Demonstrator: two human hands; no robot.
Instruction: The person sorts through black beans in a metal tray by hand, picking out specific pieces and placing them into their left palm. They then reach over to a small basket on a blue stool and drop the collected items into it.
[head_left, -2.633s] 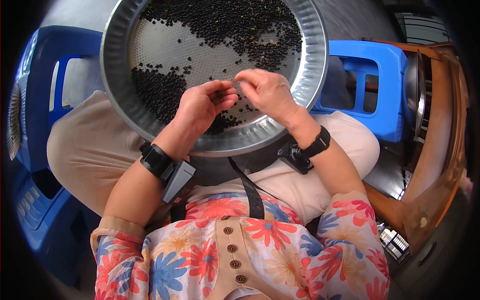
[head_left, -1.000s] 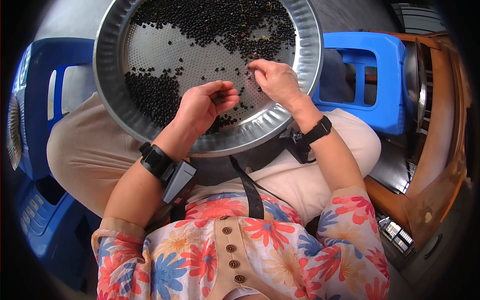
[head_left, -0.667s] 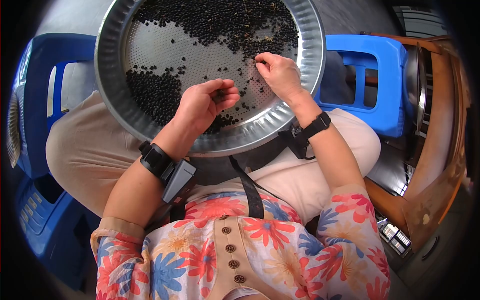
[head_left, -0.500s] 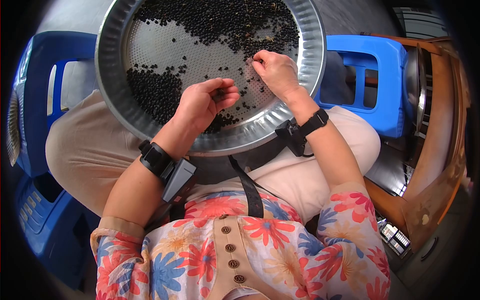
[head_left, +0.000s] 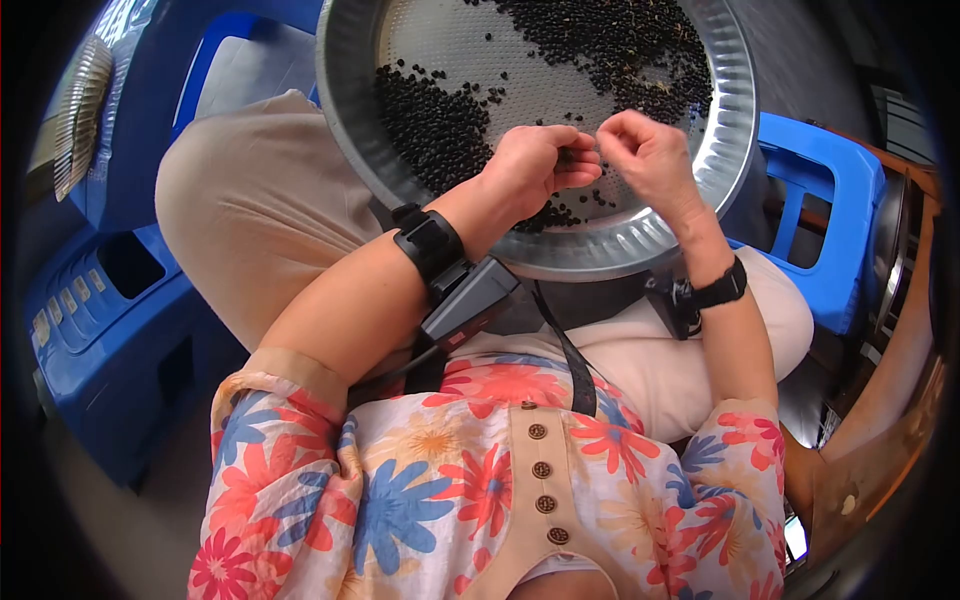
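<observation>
A large round metal sieve pan [head_left: 335, 110] with a perforated bottom rests by my lap, holding small round black beans [head_left: 425, 120]. Over its near part my left hand [head_left: 535, 170] is half closed, palm turned inward, with a few dark beans showing inside the curled fingers. My right hand [head_left: 655, 165] is just to the right, thumb and forefinger pinched together near the left fingertips. Whatever the pinch holds is too small to see. Another heap of beans [head_left: 640, 50], mixed with straw-coloured bits, lies at the far right of the pan.
Blue plastic stools stand to the right [head_left: 860, 230] and left [head_left: 110, 330]. A fluted metal pan [head_left: 82, 120] leans at the far left. Wooden furniture [head_left: 880, 420] is at the right edge. Dark devices are strapped to both wrists.
The view has turned, so the pan sits further right and higher. My right hand has come closer to my left hand, its fingers now near the left fingertips.
</observation>
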